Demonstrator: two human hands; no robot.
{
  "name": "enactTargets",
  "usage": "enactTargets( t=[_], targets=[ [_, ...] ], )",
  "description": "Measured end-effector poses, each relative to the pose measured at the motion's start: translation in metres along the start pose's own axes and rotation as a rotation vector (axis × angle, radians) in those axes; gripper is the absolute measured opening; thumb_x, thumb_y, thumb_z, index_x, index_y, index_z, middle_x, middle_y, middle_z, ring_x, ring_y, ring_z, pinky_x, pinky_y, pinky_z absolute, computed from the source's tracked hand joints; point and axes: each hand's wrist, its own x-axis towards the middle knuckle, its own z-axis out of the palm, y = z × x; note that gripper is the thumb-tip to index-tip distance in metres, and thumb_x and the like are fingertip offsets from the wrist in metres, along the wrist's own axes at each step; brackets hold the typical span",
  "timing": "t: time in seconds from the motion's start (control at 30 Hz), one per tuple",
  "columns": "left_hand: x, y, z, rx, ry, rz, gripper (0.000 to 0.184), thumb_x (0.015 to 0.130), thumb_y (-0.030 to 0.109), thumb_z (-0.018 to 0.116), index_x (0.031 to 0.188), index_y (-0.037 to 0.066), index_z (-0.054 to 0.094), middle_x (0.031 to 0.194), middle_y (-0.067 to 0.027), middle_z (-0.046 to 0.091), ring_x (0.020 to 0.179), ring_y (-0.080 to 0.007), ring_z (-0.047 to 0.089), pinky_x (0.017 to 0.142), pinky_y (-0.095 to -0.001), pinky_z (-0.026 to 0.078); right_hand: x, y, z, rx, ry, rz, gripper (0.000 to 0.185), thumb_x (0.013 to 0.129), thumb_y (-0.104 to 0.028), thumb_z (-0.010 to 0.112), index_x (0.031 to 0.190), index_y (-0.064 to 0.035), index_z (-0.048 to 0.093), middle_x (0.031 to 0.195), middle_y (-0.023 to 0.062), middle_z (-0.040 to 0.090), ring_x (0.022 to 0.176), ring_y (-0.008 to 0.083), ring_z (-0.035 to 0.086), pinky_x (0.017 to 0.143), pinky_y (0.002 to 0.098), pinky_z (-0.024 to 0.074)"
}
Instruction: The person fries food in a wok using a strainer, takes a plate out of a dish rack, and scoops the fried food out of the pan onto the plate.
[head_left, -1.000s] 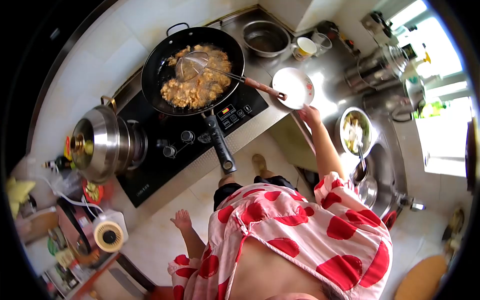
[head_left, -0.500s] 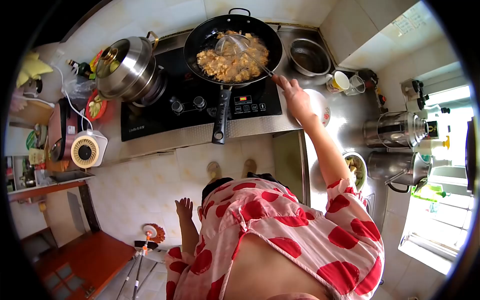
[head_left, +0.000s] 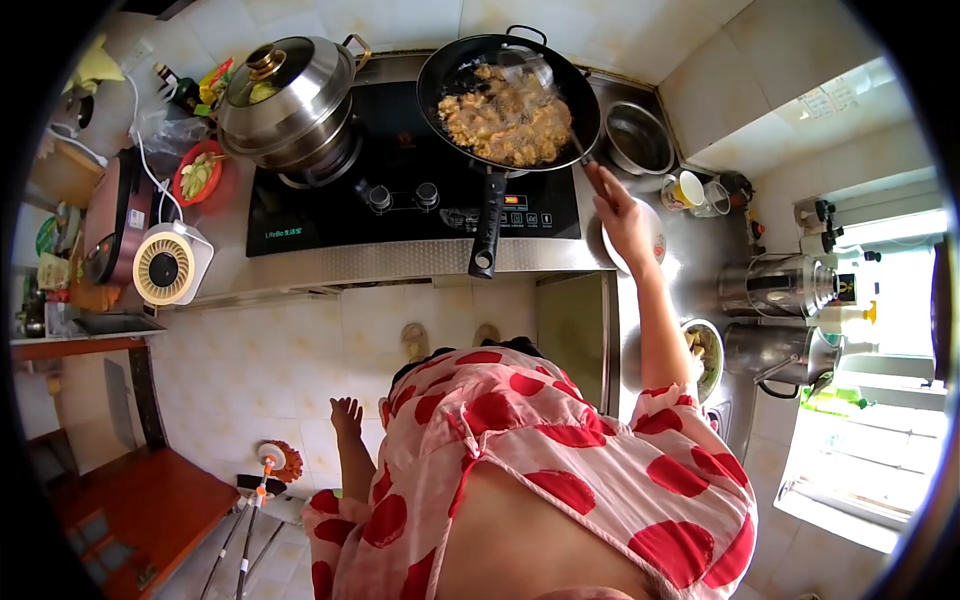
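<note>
My right hand is wrapped round the wooden handle of a wire strainer. The strainer's mesh end is at the upper part of the black wok, over golden-brown fried pieces in bubbling oil. The wok rests on the black cooktop, its long black handle pointing toward me. Under my right hand is a white plate, partly covered. My left hand hangs low over the floor at my side, fingers apart, holding nothing.
A lidded steel pot stands on the cooktop's left side, with a red bowl and a small fan beyond it. At the right are a steel basin, cups, a food bowl and steel vessels.
My right hand has gone from beside the plate to the strainer's handle. The strainer has shifted toward the wok's far side. My view has turned, and the left hand still hangs free.
</note>
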Motion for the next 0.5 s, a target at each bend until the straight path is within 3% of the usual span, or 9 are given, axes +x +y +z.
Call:
enactTargets(
  t=[0.07,0.1,0.2,0.23,0.27,0.33,0.37,0.5],
  targets=[
    [0.003,0.008,0.0,0.006,-0.006,-0.007,0.069,0.087,0.052,0.039,0.133,0.002,0.026,0.132,-0.0114,0.038,0.116,-0.026,0.043,0.093,-0.0398,0.037,0.006,0.0,-0.005,-0.064,0.086,-0.083,0.043,0.082,0.0,0.048,0.124,-0.0012,0.042,0.121,0.0103,0.052,0.112,0.0223,0.049,0.091,0.027,0.0386],
    [0.004,0.01,0.002,0.005,-0.007,-0.007,0.069,0.087,0.052,0.039,0.133,0.002,0.026,0.132,-0.0114,0.038,0.116,-0.026,0.043,0.093,-0.0398,0.037,0.012,0.017,-0.007,-0.15,0.109,-0.073,0.044,0.082,-0.004,0.049,0.125,-0.0067,0.043,0.117,0.0133,0.053,0.106,0.0306,0.051,0.087,0.0316,0.0419],
    [0.005,0.019,0.008,0.025,-0.034,-0.005,0.069,0.087,0.051,0.039,0.133,0.001,0.026,0.132,-0.0116,0.038,0.116,-0.0258,0.043,0.094,-0.0397,0.037,0.024,0.038,-0.003,-0.331,0.116,-0.049,0.044,0.081,-0.006,0.05,0.125,-0.01,0.043,0.115,0.0156,0.052,0.102,0.0368,0.049,0.085,0.0368,0.0419],
    [0.004,0.022,0.012,0.025,-0.051,0.002,0.069,0.087,0.051,0.039,0.133,0.001,0.026,0.132,-0.0118,0.038,0.116,-0.026,0.043,0.094,-0.0398,0.037,0.031,0.083,0.006,-0.3,0.136,-0.171,0.046,0.082,-0.008,0.051,0.127,-0.0094,0.042,0.096,0.012,0.063,0.077,0.0308,0.061,0.064,0.0331,0.0476],
    [0.004,0.024,0.014,0.024,-0.068,0.009,0.069,0.087,0.051,0.039,0.133,0.001,0.026,0.132,-0.0121,0.038,0.116,-0.0262,0.043,0.094,-0.04,0.037,0.03,0.072,0.009,-0.3,0.133,-0.172,0.046,0.082,-0.008,0.051,0.127,-0.0094,0.042,0.096,0.012,0.063,0.077,0.0308,0.061,0.064,0.0331,0.0476],
    [0.003,0.026,0.018,0.029,-0.086,0.021,0.069,0.087,0.051,0.04,0.132,0.001,0.027,0.132,-0.0128,0.038,0.116,-0.0267,0.043,0.094,-0.0403,0.037,0.022,0.044,0.012,0.485,-0.088,0.434,0.047,0.084,-0.009,0.051,0.13,-0.0098,0.039,0.071,0.001,0.054,0.051,0.0111,0.048,0.043,0.0225,0.0363],
    [0.002,0.026,0.02,0.036,-0.086,0.018,0.069,0.087,0.051,0.04,0.132,0.0,0.027,0.131,-0.013,0.038,0.116,-0.0269,0.043,0.094,-0.0404,0.037,0.017,0.023,0.012,0.666,-0.102,0.44,0.049,0.085,-0.009,0.051,0.132,-0.0099,0.037,0.066,-0.0062,0.04,0.049,0.0003,0.03,0.04,0.015,0.0222],
    [0.006,0.028,0.017,0.067,-0.075,0.01,0.069,0.087,0.051,0.039,0.132,0.0,0.027,0.131,-0.013,0.039,0.116,-0.0271,0.043,0.094,-0.0405,0.037,0.001,-0.006,0.002,0.665,-0.182,0.401,0.048,0.085,-0.006,0.051,0.131,-0.0071,0.036,0.063,-0.0049,0.037,0.048,0.0023,0.03,0.041,0.0161,0.0238]
  ],
)
